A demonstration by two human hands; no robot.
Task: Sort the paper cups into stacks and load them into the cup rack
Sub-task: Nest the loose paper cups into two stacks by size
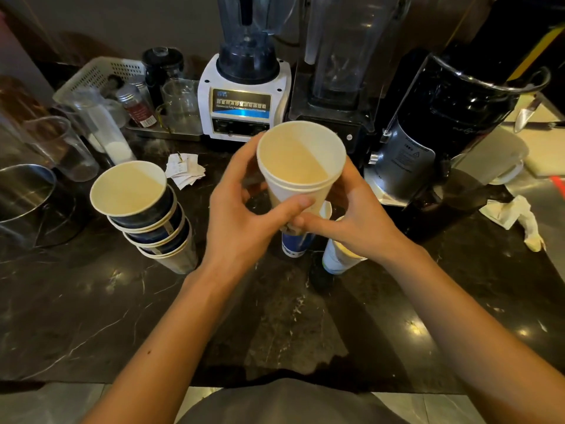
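Note:
Both hands hold a short stack of white paper cups [301,160] above the dark marble counter, mouth tilted toward me. My left hand [241,209] wraps its left side with the thumb across the front. My right hand [354,218] cups its right side and lower part. Below the hands stand a blue-and-white cup [295,244] and a white-and-green cup [337,258], both partly hidden. To the left a leaning stack of several dark-blue paper cups [146,209] stands on the counter. No cup rack is in view.
A white blender [244,108], a second blender [336,87] and a black grinder [443,133] line the back. Clear plastic cups [67,145], a metal pot [24,194], a white basket [94,75], torn receipts [185,168] and crumpled paper [516,218] lie around.

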